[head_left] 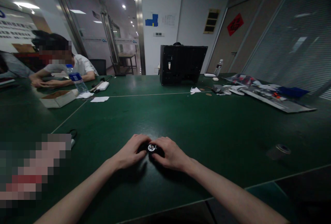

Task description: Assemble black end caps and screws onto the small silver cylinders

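A small black object with a round silver-white centre (pixel 152 148) lies on the green table (pixel 181 124) right in front of me. My left hand (pixel 130 151) curls around its left side with fingers bent over it. My right hand (pixel 169 152) covers its right side, fingers closed against it. Most of the object is hidden under both hands.
A black computer case (pixel 181 63) stands at the far middle. A person sits at the far left behind a water bottle (pixel 77 78) and a cardboard box (pixel 58 98). Parts and papers (pixel 263 91) lie at the far right. A small round piece (pixel 282 148) rests to my right.
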`<state>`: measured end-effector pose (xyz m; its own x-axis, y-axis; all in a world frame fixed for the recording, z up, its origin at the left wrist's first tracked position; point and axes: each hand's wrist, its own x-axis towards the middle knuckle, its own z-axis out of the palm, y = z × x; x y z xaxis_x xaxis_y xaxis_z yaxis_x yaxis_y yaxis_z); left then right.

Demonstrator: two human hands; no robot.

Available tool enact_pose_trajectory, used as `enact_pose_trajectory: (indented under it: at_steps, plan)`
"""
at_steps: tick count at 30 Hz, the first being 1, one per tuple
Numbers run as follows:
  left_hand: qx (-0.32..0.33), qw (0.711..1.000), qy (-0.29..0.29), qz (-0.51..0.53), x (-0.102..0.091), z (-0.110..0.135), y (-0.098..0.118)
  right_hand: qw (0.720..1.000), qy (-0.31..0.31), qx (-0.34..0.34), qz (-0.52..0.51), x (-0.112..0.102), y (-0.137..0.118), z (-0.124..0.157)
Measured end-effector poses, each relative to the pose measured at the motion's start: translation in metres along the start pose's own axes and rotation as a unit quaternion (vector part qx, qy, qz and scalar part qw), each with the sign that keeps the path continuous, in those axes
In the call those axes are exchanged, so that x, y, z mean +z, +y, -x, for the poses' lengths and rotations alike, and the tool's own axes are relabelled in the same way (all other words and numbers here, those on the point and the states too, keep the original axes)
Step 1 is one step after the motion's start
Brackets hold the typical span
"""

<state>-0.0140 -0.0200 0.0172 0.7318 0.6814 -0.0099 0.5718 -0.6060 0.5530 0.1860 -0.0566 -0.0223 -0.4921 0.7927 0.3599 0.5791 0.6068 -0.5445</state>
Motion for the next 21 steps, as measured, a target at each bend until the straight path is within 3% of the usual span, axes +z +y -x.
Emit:
enact_pose_trajectory:
  at_steps: [21]
  plan:
    - [0.003, 1.0, -0.002, 0.002, 0.0009, -0.0005, -0.0003, 1.0, 0.001, 0.01, 0.004, 0.0004, 0.0026, 0.0017]
